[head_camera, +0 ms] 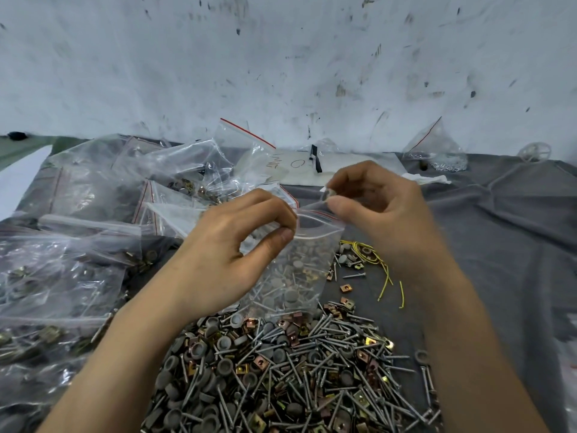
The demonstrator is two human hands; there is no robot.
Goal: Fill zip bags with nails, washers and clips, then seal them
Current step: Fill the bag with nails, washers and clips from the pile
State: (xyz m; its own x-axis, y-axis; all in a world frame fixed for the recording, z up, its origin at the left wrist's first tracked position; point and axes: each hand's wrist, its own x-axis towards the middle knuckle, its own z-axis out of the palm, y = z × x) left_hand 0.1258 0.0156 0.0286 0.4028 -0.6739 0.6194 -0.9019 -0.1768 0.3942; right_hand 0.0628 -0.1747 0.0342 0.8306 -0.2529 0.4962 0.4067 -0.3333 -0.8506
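A clear zip bag [299, 270] with a red line at its mouth hangs upright between my hands, its mouth open; nails, grey washers and brass clips lie inside. My left hand [237, 245] pinches the left end of the mouth between thumb and forefinger. My right hand [374, 210] pinches the right end of the mouth and also holds a small grey piece at its fingertips above the opening. Below the bag lies a big loose pile of nails, washers and clips [287, 370] on the grey cloth [499, 245].
Filled zip bags [62, 276] are heaped at the left, and empty bags [193, 170] lie behind them. A bag with silvery parts [437, 151] stands at the back right by the stained wall. Yellow wire pieces [384, 276] lie right of the bag.
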